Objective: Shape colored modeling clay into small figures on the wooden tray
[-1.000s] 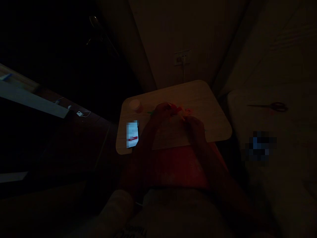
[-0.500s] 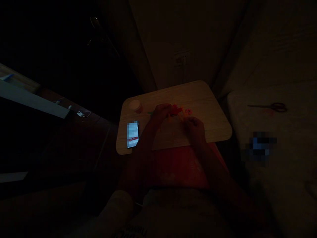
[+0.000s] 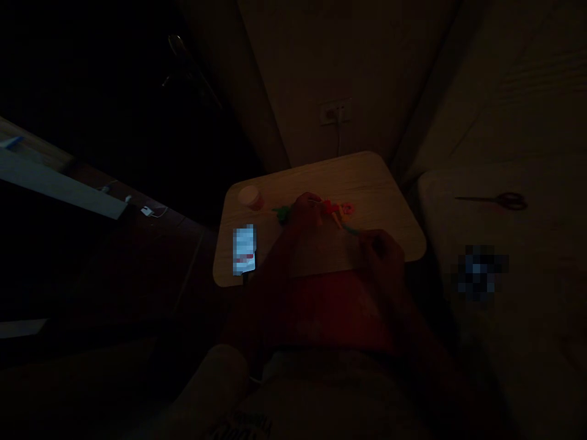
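Observation:
In the dim light, my left hand (image 3: 306, 212) is closed low over the small table (image 3: 367, 174). Its fingertips are beside a bright red piece (image 3: 329, 207); darkness hides what they grip. My right hand (image 3: 383, 250) is closed around the end of a thin teal strip (image 3: 350, 230), which points up-left towards the coloured pieces. Between the hands are orange-yellow pieces (image 3: 338, 220) and a pink ring-like piece (image 3: 348, 209). A green piece (image 3: 283, 214) lies left of my left hand, partly covered by it.
A lidded tub (image 3: 250, 197) stands at the table's back left, and a lit phone (image 3: 244, 250) lies near its left edge. Scissors (image 3: 507, 200) rest on the pale surface at right, behind a blurred-out item (image 3: 479, 272). A wall socket (image 3: 334, 113) with a plugged-in cable is behind the table.
My right hand has moved right and towards me, away from the orange-yellow pieces, and the teal strip now shows at its fingertips. My left hand has shifted slightly, exposing more green.

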A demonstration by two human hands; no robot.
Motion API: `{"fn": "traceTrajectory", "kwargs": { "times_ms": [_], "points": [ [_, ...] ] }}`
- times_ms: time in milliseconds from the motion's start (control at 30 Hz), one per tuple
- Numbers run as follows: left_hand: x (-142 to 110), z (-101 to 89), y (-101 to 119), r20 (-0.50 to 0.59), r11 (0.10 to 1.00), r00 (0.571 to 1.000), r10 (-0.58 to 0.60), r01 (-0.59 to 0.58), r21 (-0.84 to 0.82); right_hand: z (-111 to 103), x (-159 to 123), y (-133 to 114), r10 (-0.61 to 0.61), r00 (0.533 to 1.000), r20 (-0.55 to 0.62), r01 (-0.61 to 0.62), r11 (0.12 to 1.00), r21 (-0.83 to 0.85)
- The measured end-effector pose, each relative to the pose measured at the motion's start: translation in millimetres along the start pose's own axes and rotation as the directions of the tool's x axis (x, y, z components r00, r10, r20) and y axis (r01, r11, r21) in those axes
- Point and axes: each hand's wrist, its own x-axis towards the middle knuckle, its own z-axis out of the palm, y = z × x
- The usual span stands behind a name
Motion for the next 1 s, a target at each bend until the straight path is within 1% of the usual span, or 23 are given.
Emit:
{"fn": "traceTrajectory", "kwargs": {
  "times_ms": [100,200,400,467,533,600,633,667,700,767,800,833,900,1000],
  "points": [
    [-2,1.2,-1,0.0,0.997,0.999,0.045,-0.045,0.061,-5,2,0,-0.036,0.999,0.017,0.037,0.998,-0.054],
    [-5,-0.9,2,-0.018,0.982,0.995,0.093,-0.089,0.165,-8,5,3,-0.051,0.998,0.038,0.054,0.994,-0.091],
    [-9,-1.2,7,-0.054,0.942,0.986,0.161,-0.137,0.308,-10,7,3,-0.073,0.996,0.052,0.08,0.986,-0.147],
    [-13,-6.0,10,-0.063,0.918,0.977,0.205,-0.17,0.358,-12,8,3,-0.086,0.994,0.074,0.098,0.977,-0.19],
    [-21,-18.5,17,-0.047,0.902,0.966,0.254,-0.219,0.372,-13,9,6,-0.098,0.989,0.114,0.123,0.964,-0.237],
    [-34,-38.5,26,-0.002,0.887,0.939,0.345,-0.325,0.328,-14,10,10,-0.114,0.98,0.161,0.154,0.953,-0.262],
    [-41,-50.2,31,0.022,0.88,0.918,0.395,-0.385,0.279,-14,10,12,-0.124,0.975,0.186,0.172,0.948,-0.269],
    [-48,-62.1,36,0.022,0.881,0.904,0.426,-0.42,0.218,-12,10,14,-0.137,0.966,0.218,0.195,0.941,-0.275],
    [-55,-73.4,40,0.011,0.884,0.897,0.443,-0.438,0.16,-8,10,14,-0.151,0.955,0.256,0.223,0.933,-0.282],
    [-66,-91.4,43,-0.078,0.885,0.882,0.465,-0.459,0.082,2,10,12,-0.172,0.922,0.347,0.287,0.905,-0.314],
    [-71,-96.9,42,-0.121,0.885,0.877,0.466,-0.462,0.057,10,9,9,-0.175,0.909,0.379,0.314,0.884,-0.346],
    [-74,-99.7,39,-0.15,0.886,0.874,0.463,-0.463,0.04,18,8,4,-0.163,0.895,0.416,0.336,0.86,-0.385],
    [-78,-97.3,29,-0.175,0.89,0.876,0.449,-0.455,0.006,35,7,-6,-0.109,0.87,0.48,0.358,0.809,-0.466],
    [-82,-78.3,9,-0.138,0.904,0.909,0.393,-0.409,-0.121,56,6,-19,-0.041,0.843,0.536,0.4,0.714,-0.574]
  ]
}}
